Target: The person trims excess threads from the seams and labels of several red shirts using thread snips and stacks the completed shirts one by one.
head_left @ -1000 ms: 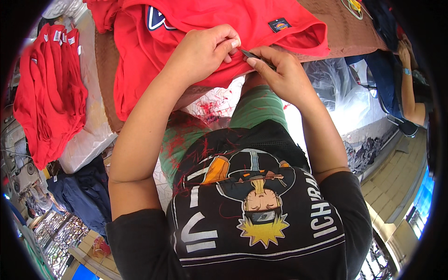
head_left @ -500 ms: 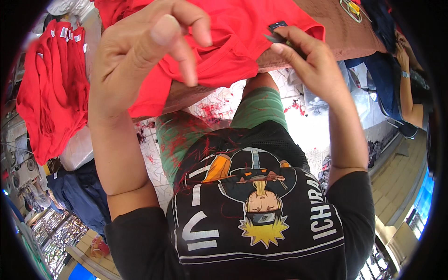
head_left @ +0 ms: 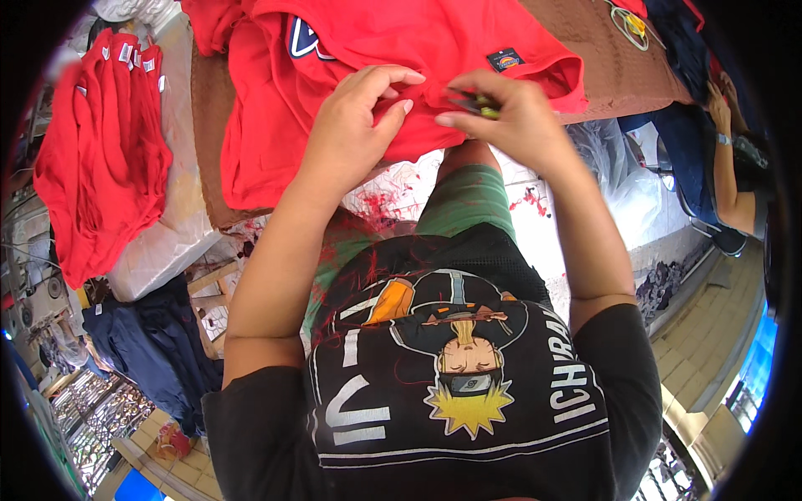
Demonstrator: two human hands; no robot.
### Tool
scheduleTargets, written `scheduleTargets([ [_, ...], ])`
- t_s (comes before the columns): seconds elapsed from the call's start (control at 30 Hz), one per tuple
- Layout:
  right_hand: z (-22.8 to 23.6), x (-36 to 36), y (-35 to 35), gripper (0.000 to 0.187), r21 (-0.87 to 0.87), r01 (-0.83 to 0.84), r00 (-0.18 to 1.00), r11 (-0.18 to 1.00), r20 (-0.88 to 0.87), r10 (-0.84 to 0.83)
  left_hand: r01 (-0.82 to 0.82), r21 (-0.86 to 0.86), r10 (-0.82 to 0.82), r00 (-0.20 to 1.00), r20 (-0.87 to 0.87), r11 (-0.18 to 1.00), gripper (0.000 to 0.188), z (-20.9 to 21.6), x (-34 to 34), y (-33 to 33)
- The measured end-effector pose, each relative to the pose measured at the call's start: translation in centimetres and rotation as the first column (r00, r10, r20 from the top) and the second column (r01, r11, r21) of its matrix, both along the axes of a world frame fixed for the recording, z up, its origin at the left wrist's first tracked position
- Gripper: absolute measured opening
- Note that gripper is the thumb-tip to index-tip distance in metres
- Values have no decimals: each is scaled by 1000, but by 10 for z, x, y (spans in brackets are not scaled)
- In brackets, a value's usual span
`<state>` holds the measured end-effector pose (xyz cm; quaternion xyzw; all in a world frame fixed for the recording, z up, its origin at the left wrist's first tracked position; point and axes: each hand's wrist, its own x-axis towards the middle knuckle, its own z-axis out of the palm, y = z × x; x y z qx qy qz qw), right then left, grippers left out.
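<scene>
A red shirt (head_left: 276, 125) with a dark label at its neckline is spread in front of me, hanging over the near edge of a brown-covered table. Over its middle, my left hand (head_left: 355, 125) is curled, with a gap between thumb and forefinger; its other fingers are partly hidden. Small thread snips (head_left: 478, 104), dark with a yellow-green part, are held in my right hand (head_left: 522, 125), their tip pointing left toward my left hand. The label lies just beyond the right hand.
Several red garments (head_left: 104, 159) are piled at the left, above dark blue clothing (head_left: 154, 351). The brown table cover (head_left: 622, 75) extends right, where a pale cord (head_left: 628, 25) lies. Another person's arm (head_left: 725, 159) is at the far right. Red thread scraps (head_left: 380, 204) litter the floor.
My left hand has come down and right, from raised close to the view to over the shirt. My right hand, still holding the snips, has moved left and slightly down, away from the label.
</scene>
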<state>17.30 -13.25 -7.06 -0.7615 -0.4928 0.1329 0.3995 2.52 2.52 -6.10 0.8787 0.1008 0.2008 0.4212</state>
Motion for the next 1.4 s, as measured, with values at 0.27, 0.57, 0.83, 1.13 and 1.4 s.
scheduleTargets([
  [0.27,-6,-7,11,14,15,72,868,997,-494,-55,-11,125,4,999,52,992,28,-10,10,4],
  [0.57,4,-12,4,13,28,70,856,997,-516,-46,-34,241,6,993,119,970,15,-6,17,1],
  [0.83,-14,-8,6,16,101,73,865,992,-502,-13,75,-29,-75,997,-19,997,11,13,20,3],
  [1.13,8,-13,4,20,-40,25,906,999,-421,-40,63,-131,-78,990,-115,989,12,12,19,4],
  [1.4,9,5,-6,25,71,-140,969,988,-197,152,89,-131,-104,988,-117,987,12,12,18,4],
])
